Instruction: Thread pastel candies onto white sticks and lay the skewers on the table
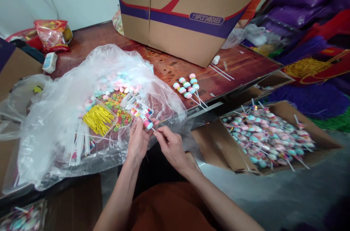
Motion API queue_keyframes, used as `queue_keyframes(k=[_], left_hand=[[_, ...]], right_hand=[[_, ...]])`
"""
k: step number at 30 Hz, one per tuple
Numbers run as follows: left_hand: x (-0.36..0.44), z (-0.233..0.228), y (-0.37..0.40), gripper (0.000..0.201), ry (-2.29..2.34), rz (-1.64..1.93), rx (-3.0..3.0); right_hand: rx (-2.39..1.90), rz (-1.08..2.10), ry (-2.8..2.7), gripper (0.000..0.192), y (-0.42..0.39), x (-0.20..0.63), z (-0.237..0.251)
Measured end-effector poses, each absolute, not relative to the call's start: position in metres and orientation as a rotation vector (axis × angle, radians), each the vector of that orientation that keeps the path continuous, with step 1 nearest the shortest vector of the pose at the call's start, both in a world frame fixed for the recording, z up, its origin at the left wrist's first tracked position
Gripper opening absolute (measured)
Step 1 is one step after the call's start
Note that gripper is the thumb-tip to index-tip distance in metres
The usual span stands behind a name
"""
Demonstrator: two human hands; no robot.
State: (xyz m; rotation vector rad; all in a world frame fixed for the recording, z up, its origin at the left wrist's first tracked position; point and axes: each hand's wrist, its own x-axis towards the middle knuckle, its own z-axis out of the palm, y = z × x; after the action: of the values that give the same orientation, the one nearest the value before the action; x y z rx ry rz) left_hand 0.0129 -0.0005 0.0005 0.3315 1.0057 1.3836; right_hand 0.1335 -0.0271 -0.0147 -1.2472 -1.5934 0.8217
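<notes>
My left hand [137,140] pinches a candy skewer [144,120] of pink, white and blue pieces at the table's front edge. My right hand [170,145] grips the white stick end of the same skewer just to the right. In front of both hands lies a big clear plastic bag [54,114] holding loose pastel candies [115,83], colourful ring candies [120,109], yellow twist ties [98,118] in a clear tray and white sticks [80,143].
Finished candy skewers [187,87] lie on the brown table [87,41]. An open carton [266,136] full of skewers sits lower right. A large cardboard box [188,12] stands at the back. A red snack bag [51,34] is far left.
</notes>
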Motion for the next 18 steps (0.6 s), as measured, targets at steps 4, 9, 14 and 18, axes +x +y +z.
queue_keyframes(k=[4, 9, 14, 18], left_hand=[[0.013, 0.003, 0.000, 0.040, 1.017, 1.383, 0.361], [0.018, -0.003, -0.004, 0.038, 1.005, 1.337, 0.438], [0.017, -0.006, -0.010, 0.042, 1.044, 1.271, 0.513], [0.013, -0.006, -0.012, 0.048, 1.169, 1.288, 0.590]], right_hand=[[-1.261, 1.128, -1.601, 0.025, -0.036, 0.143, -0.015], [-1.250, 1.119, -1.493, 0.025, -0.035, 0.128, -0.015], [-1.219, 1.116, -1.324, 0.024, -0.026, 0.117, -0.010], [-1.147, 1.292, -1.228, 0.028, -0.027, 0.117, -0.006]])
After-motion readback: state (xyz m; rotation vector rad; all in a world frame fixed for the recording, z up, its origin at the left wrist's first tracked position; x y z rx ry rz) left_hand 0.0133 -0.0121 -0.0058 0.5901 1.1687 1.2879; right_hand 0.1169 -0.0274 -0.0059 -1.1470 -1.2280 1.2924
